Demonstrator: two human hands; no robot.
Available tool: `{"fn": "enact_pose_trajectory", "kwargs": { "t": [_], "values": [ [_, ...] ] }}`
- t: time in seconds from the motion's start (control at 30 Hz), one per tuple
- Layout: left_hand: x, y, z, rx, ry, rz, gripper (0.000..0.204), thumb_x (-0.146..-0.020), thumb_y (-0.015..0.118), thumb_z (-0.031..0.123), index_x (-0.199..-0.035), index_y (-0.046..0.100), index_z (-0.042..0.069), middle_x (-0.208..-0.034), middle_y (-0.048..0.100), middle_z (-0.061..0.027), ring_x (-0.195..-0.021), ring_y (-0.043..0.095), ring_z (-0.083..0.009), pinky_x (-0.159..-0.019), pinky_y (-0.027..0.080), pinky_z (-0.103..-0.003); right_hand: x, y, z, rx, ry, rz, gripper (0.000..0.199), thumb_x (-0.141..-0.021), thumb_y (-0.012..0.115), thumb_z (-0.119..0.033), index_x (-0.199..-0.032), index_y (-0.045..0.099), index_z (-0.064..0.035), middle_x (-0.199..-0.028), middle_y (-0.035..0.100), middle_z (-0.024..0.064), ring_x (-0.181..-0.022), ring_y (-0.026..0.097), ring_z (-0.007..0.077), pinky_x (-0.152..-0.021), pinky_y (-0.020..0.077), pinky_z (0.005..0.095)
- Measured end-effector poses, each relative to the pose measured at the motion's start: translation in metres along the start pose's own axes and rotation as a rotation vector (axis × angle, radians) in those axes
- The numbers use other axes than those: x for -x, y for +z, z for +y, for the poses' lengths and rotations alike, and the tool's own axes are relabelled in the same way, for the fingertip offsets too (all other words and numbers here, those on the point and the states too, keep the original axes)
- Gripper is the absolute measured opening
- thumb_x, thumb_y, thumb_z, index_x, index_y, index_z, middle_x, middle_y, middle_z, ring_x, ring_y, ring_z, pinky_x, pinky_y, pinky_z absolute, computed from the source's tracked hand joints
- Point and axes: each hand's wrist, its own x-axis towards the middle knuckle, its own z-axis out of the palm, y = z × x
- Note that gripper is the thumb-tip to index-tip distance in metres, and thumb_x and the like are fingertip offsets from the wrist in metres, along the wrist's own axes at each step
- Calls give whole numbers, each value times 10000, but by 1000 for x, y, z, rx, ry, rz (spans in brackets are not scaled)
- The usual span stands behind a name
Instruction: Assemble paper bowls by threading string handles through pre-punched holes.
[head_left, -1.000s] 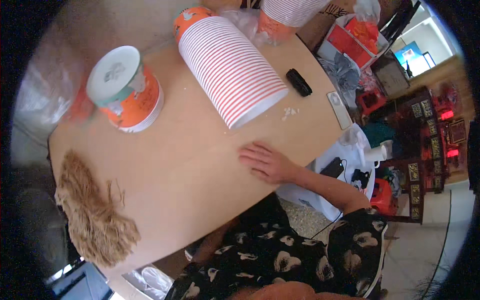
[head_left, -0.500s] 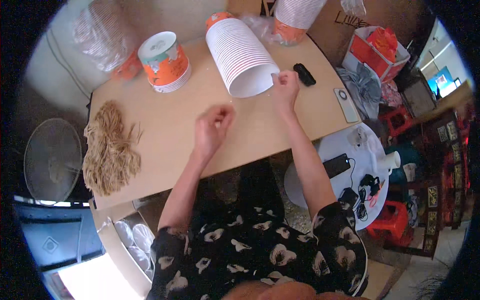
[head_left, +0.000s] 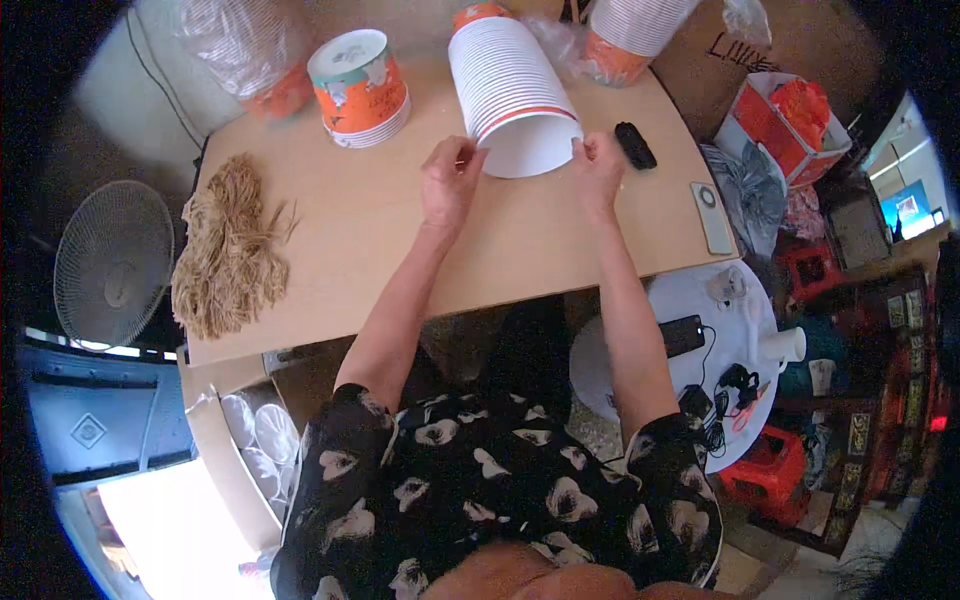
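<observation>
On the table lies a long nested stack of white paper tubs [head_left: 508, 80], its open mouth facing me. My left hand [head_left: 450, 182] pinches the left side of the nearest tub's rim. At the right side of that same rim, the fingers of my right hand [head_left: 598, 172] are closed too. The nearest tub [head_left: 530, 145] stands out a little from the stack, so an orange band shows behind its rim. Left of the stack, a short pile of orange and green printed tubs [head_left: 360, 95] stands upside down.
A bundle of tan raffia-like strips [head_left: 232, 250] lies at the table's left. Plastic-wrapped tub stacks [head_left: 245, 50] stand at the back. A black object [head_left: 635, 146] and a pale phone-like device [head_left: 711, 216] rest on the right. A round side table [head_left: 625, 345] holds cables.
My left hand has moved up and right onto the tub's rim. The nearest tub has shifted out slightly, exposing an orange band. The whole view has shifted somewhat.
</observation>
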Motion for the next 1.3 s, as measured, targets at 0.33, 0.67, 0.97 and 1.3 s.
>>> {"fn": "enact_pose_trajectory", "kwargs": {
  "t": [0.33, 0.67, 0.97, 1.3],
  "values": [
    [16, 5, 10, -83, 21, -93, 277, -868, 610, 6, -1127, 516, 29, -804, 643, -168, -703, 692, -276, -639, 601, -374, 29, -35, 18, -410, 258, -243, 287, -885, 654, -72, -1108, 480, -25, -975, 593, 65, -947, 564, 155, -851, 457, 311],
    [27, -75, 58, 455, -347, -118, 358, -885, 554, 66, -1228, 645, 18, -803, 701, -146, -655, 656, -106, -588, 546, -290, 113, -54, -62, -517, -11, -351, 1251, -621, 880, -209, -1548, 66, -1, -1559, 268, 183, -1411, 342, 327, -1162, 288, 463],
    [28, -225, 61, -74, -532, -145, 308, -847, 565, 103, -1110, 696, 12, -688, 695, -147, -539, 681, -184, -542, 548, -325, 138, 9, -72, 15, 44, -725, 872, -856, 726, -290, -1530, 245, -19, -1585, 222, 241, -1467, 224, 376, -1195, 209, 458],
    [5, -257, -1, -232, -625, -61, 450, -954, 623, 403, -1023, 719, -31, -745, 712, -134, -593, 680, -153, -568, 534, -295, 117, 41, -54, 272, -103, -624, 706, -885, 635, -164, -1491, 317, 10, -1549, 293, 243, -1437, 273, 399, -1185, 242, 453]
  ]
}}
